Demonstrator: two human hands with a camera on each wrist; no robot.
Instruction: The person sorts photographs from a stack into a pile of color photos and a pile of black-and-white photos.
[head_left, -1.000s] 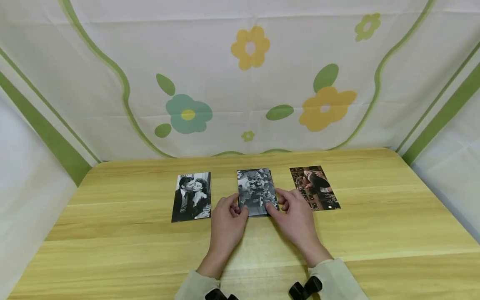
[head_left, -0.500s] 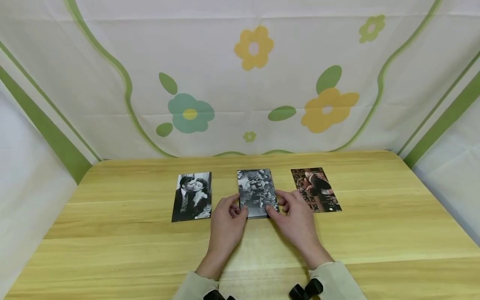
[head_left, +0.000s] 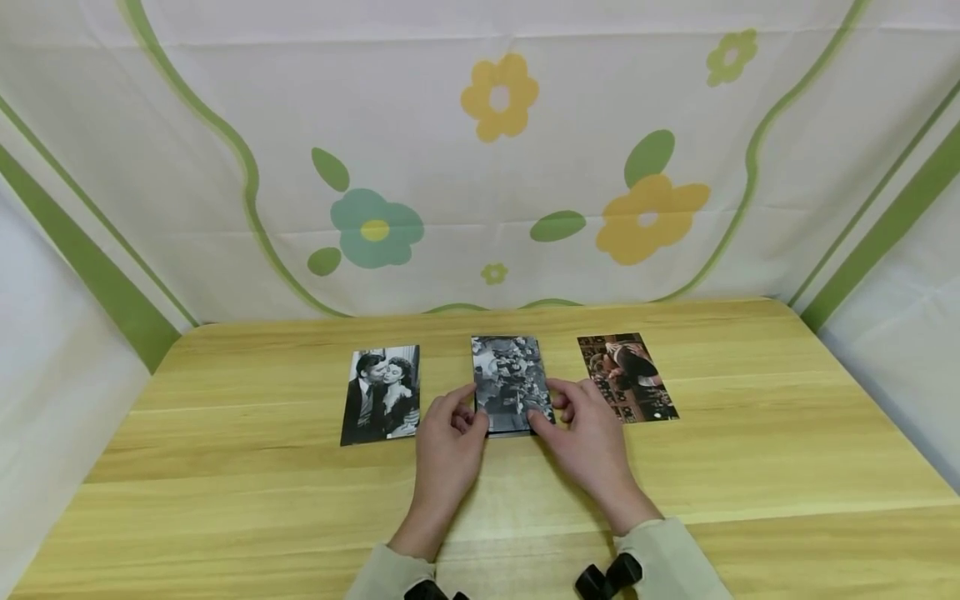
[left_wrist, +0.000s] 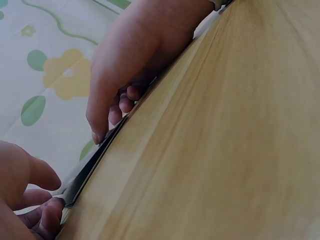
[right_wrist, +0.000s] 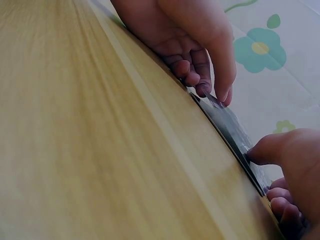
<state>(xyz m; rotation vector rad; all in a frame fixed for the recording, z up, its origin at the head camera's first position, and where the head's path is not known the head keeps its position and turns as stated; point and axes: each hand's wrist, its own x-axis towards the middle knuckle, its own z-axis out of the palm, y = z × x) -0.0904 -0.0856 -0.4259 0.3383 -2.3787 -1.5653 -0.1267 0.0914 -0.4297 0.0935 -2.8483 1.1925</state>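
A stack of black-and-white photo prints (head_left: 512, 379) lies in the middle of the table, a crowded scene on its top print. My left hand (head_left: 448, 442) holds the stack's left side near the front corner, thumb at the top face and curled fingers along the edge. On the opposite side, my right hand (head_left: 588, 437) grips it likewise, its thumb on the print. Both wrist views show the stack's near edge low over the wood, with a thin dark layered side (right_wrist: 225, 135). A strip of a lower print shows at the near edge. Some fingertips are hidden.
Left of the stack lies a black-and-white photo of a couple (head_left: 381, 394). To the right is a colour photo (head_left: 628, 375), partly behind my right hand. The wooden table (head_left: 262, 500) ends at a flower-patterned cloth (head_left: 450, 167).
The top print sits slightly farther from me, baring more of the print under it at the near edge. Both hands keep their hold, and the side photos stay put. The head view shifts slightly.
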